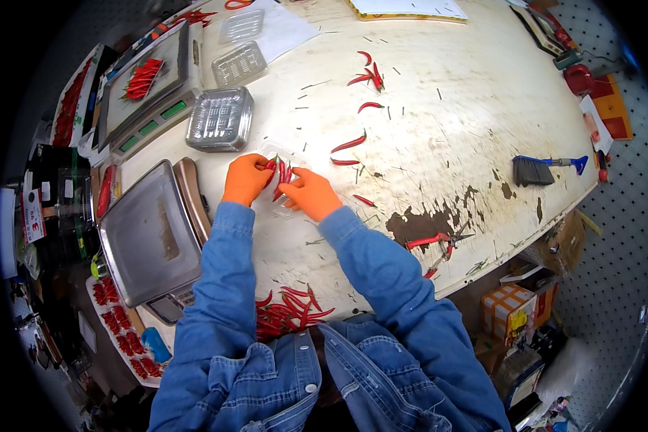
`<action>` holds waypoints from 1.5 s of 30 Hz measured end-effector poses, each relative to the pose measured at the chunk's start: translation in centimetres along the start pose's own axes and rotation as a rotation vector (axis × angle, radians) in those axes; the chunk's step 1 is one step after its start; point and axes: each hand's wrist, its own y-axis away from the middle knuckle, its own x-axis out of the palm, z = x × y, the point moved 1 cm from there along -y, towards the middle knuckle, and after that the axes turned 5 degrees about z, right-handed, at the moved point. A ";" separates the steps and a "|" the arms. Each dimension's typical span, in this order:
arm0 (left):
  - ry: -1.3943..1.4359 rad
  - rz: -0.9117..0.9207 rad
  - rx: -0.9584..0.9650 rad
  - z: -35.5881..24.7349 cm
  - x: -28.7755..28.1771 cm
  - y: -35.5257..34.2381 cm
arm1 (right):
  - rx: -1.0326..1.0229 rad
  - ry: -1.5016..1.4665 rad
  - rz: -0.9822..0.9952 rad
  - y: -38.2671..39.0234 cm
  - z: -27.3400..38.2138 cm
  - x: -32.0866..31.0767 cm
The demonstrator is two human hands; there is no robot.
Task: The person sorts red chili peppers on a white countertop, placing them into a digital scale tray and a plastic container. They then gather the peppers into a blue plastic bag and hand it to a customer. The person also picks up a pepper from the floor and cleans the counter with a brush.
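Observation:
My left hand (246,180) and my right hand (311,193), both in orange gloves, pinch red chillies (282,174) over a clear plastic tray (291,207), one from each side. Fingers hide part of the chillies and tray. A stack of empty clear trays (220,118) sits just beyond my left hand. Loose red chillies (349,142) are scattered to the right of my hands, and a pile of them (288,313) lies near my body at the table's edge.
A scale (151,237) stands at left; another (126,115) behind it carries packed chillies (144,75). Red shears (428,240) and a blue brush (533,169) lie on the worn white table (475,108). Boxes (507,313) sit below its right edge.

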 end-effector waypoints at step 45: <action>0.058 -0.074 0.163 -1.3 0.5 1.6 | -0.105 -0.260 -0.201 2.2 -0.4 -3.2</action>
